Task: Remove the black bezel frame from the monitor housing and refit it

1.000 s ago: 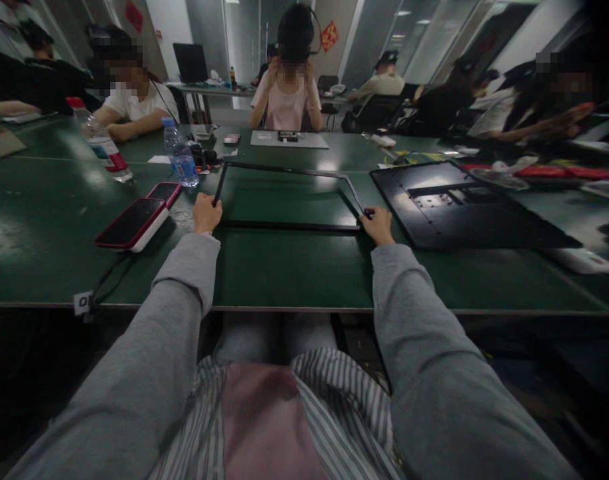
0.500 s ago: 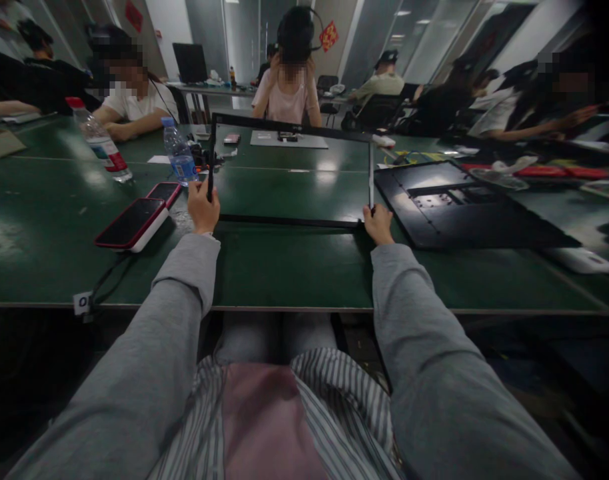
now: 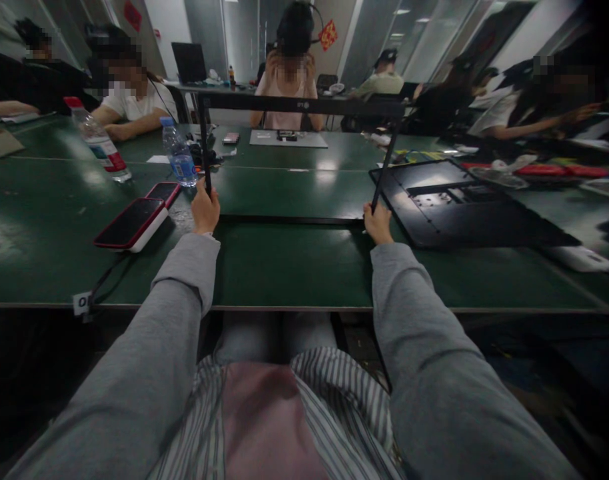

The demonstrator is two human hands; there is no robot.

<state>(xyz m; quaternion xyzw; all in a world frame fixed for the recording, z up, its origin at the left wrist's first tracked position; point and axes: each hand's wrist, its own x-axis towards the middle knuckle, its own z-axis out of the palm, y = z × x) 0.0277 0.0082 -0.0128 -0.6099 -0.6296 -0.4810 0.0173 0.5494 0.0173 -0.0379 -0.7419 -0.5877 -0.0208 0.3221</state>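
Observation:
A thin black rectangular frame (image 3: 299,105), like a monitor bezel, stands tilted up on the green table (image 3: 294,267). Its lower bar rests on the table between my hands and its top bar is raised toward the people opposite. My left hand (image 3: 205,210) is closed round the frame's left side bar near the bottom. My right hand (image 3: 378,223) is closed round the right side bar near its lower corner. Both grey sleeves reach forward over the table edge.
A black monitor back panel (image 3: 449,207) lies flat to the right of the frame. Two red-edged phones (image 3: 132,223) lie to the left, beside two water bottles (image 3: 178,155). Several people sit across and along the table. A white object (image 3: 582,259) lies at right.
The frame lay flat on the table a second ago. Both hands have swung its far edge upward, so it now stands nearly upright on its near bar.

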